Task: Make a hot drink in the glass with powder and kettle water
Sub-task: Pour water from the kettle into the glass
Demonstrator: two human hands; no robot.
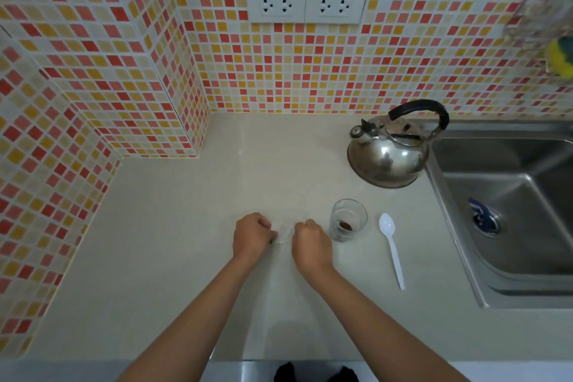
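Observation:
A clear glass (349,219) stands on the pale counter with a small heap of brown powder at its bottom. Left of it, my left hand (252,234) and my right hand (310,240) both pinch a small whitish sachet (283,234) held between them just above the counter. A white plastic spoon (391,246) lies right of the glass, bowl pointing away from me. Behind the glass sits a steel kettle (387,153) with a black handle, spout facing left.
A steel sink (508,214) fills the right side, something blue lying at its drain. The mosaic-tiled wall carries two double sockets (305,3). A tiled corner juts out at the left. A yellow sponge (559,57) hangs at the far right.

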